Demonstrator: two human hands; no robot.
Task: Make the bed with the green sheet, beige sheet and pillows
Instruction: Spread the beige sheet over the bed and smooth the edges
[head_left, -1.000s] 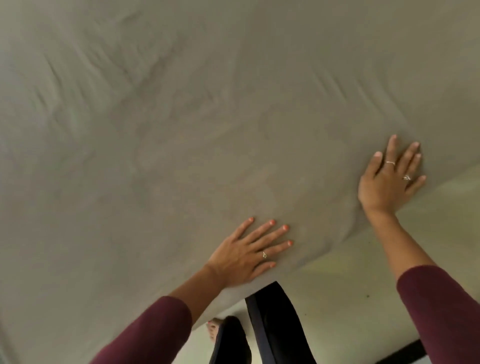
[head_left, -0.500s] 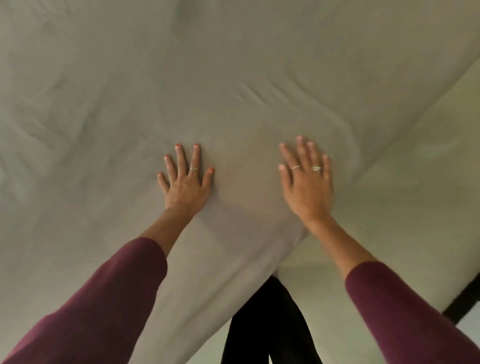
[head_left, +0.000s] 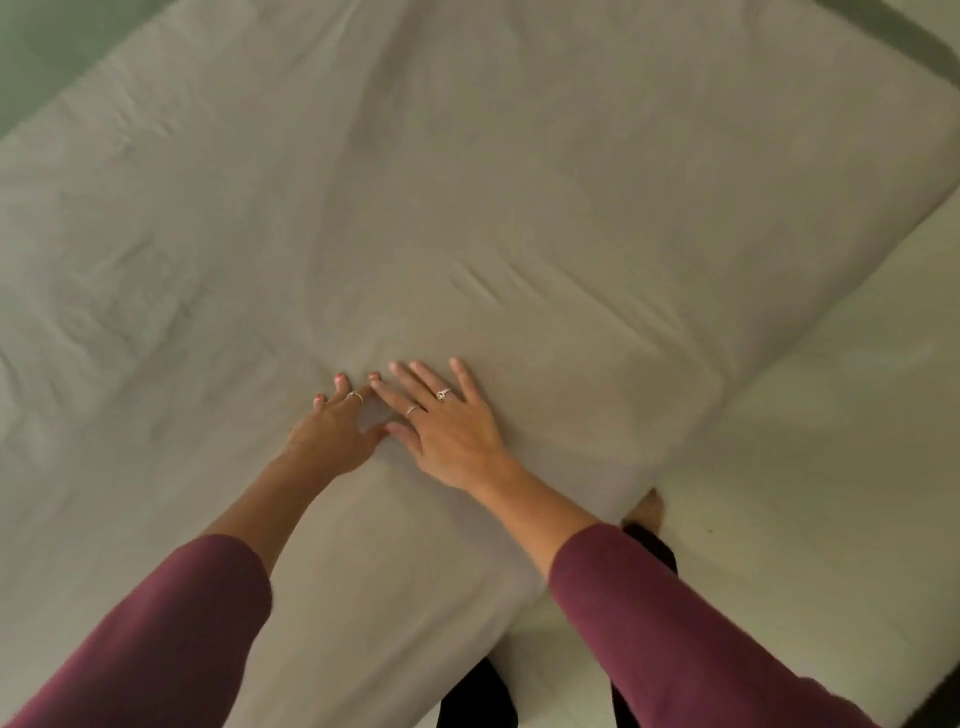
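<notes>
Both my hands are flat on the beige sheet (head_left: 467, 182), side by side near the bed's near edge. My left hand (head_left: 337, 431) has its fingers spread and pressing down, holding nothing; my right hand (head_left: 447, 426) lies flat w/ straight fingers too, its index tip touching the left's fingers. No grip on cloth in either.

Step in hand, as I read it: smoothing the beige sheet after spreading it. It covers the mattress all round my hands, drapes over the edge below my wrists, and wraps the corner to the right of my right hand. A few short creases sit just beyond my right fingertips, and softer rumples spread out left of my left hand.

A strip of green (head_left: 47, 47) shows far beyond my left hand, top-left; prob. the green sheet, but it's too blurred to be sure. No pillows in view.

Next move, I'd say: sweep both palms apart and outward, pushing those creases toward the edges, keeping pressure light so the cloth slides rather than bunches. Then check the overhang by my legs hangs even before going for pillows.
</notes>
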